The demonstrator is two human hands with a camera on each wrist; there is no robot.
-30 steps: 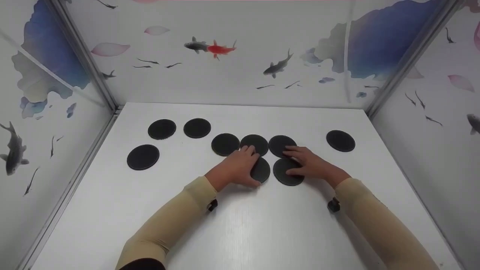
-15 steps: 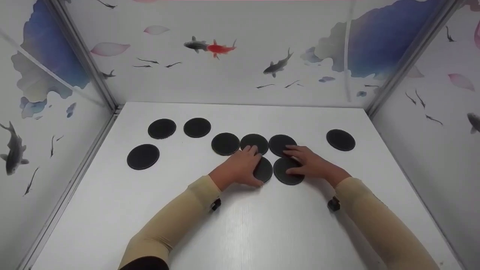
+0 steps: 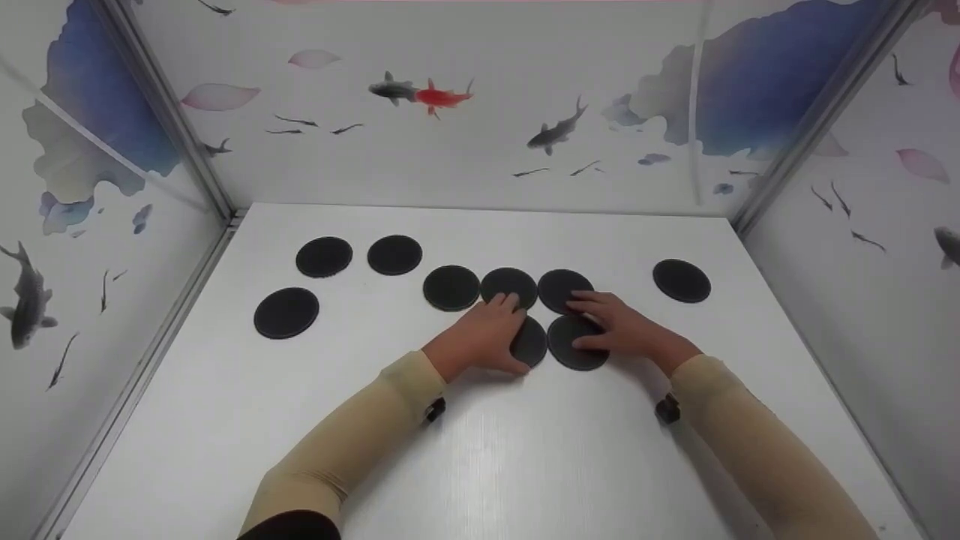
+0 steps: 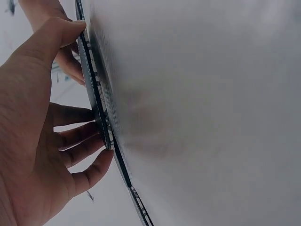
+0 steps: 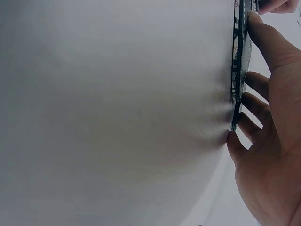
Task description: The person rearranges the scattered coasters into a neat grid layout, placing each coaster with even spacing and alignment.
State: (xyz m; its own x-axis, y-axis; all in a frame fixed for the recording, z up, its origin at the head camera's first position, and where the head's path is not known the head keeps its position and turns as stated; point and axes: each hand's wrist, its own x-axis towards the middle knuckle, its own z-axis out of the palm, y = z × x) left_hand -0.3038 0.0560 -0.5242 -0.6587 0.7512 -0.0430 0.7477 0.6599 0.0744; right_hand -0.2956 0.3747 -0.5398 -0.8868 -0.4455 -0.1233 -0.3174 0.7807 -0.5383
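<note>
Two round black coasters with stitched edges lie side by side at the front of a cluster. My left hand (image 3: 487,336) holds the left one (image 3: 533,346), thumb at its near edge and fingers at the far side, partly covering it. The right hand (image 3: 621,327) rests over the right coaster (image 3: 564,354), its thumb on top and its fingers reaching onto the coaster behind (image 3: 561,287). In the left wrist view the gripped coaster (image 4: 94,89) shows edge-on between thumb and fingers. The right wrist view shows the thumb (image 5: 263,35) against a coaster's edge (image 5: 239,56).
Behind my left fingers sits a coaster (image 3: 507,282), with another (image 3: 451,288) to its left. Several more lie apart: three at the left, including one (image 3: 286,313), and one (image 3: 681,280) at the far right. Printed panels (image 3: 480,165) enclose the white table (image 3: 480,465).
My left hand has slid its coaster slightly right, narrowing the gap to the coaster under the right hand until their edges meet. The right hand has stayed in place.
</note>
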